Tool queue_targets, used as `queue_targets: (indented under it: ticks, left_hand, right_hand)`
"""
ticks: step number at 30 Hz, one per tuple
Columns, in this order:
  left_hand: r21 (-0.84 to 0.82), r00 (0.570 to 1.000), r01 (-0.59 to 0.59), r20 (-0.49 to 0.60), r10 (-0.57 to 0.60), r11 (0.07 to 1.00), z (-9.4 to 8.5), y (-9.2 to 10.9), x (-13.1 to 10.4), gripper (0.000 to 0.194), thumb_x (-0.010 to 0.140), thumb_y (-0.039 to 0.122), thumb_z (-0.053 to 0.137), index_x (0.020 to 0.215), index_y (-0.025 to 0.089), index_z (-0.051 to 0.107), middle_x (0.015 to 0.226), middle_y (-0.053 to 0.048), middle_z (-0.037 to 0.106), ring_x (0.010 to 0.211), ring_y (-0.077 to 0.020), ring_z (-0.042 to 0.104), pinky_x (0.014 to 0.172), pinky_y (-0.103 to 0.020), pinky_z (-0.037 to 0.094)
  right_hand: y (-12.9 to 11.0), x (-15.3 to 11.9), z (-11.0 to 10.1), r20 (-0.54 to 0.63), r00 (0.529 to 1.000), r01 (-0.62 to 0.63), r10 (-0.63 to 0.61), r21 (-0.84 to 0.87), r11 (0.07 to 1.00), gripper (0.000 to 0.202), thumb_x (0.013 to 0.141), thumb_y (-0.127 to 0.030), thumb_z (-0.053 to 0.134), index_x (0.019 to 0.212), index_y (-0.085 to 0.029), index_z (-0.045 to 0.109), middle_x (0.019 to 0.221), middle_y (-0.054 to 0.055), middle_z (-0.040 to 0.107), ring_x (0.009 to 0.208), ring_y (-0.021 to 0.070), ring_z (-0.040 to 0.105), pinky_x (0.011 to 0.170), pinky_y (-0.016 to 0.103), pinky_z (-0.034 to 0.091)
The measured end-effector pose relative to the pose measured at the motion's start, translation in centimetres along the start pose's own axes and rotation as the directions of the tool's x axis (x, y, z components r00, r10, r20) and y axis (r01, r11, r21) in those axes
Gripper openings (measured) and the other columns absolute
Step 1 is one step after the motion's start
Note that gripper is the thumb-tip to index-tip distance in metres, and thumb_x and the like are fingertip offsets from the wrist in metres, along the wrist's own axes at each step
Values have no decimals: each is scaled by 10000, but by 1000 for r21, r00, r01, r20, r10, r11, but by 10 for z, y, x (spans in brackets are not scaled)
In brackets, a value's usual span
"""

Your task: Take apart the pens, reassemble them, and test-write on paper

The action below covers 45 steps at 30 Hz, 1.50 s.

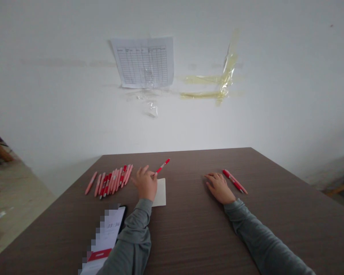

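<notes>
My left hand (146, 184) pinches a red pen (163, 166) near one end, and the pen points up and away to the right. Under and beside that hand lies a small cream paper pad (160, 193), partly covered by it. To its left, several pink and red pens (110, 181) lie side by side in a row. My right hand (219, 187) rests on the table with its fingers stretched out and holds nothing. Just right of it lie a red pen (232, 180) and a pink pen (242, 188), close together.
On the brown table (186, 229), a phone (109, 233) with a lit screen lies partly behind my left sleeve. The table's far edge meets a white wall with a taped printed sheet (146, 63) and strips of yellowed tape (225, 82).
</notes>
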<state>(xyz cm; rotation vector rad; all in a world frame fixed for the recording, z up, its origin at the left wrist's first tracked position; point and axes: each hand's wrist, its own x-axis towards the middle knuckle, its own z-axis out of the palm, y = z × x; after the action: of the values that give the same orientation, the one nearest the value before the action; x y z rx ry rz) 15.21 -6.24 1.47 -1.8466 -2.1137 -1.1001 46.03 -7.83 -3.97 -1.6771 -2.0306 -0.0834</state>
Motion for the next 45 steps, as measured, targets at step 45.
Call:
queue_targets:
  ticks: [45]
  left_hand:
    - [-282,921,-222,253,296,933,24,41,-54,90,745,246,665,816,292,695,1232,-17,594,1287,-276,362,1079,-629,166]
  right_hand:
    - [-15,1,-5,-6,972,228,-233,242,943,198,906,-274,484,909,-241,679,1125,80,578,1092,231,474,960,445,415]
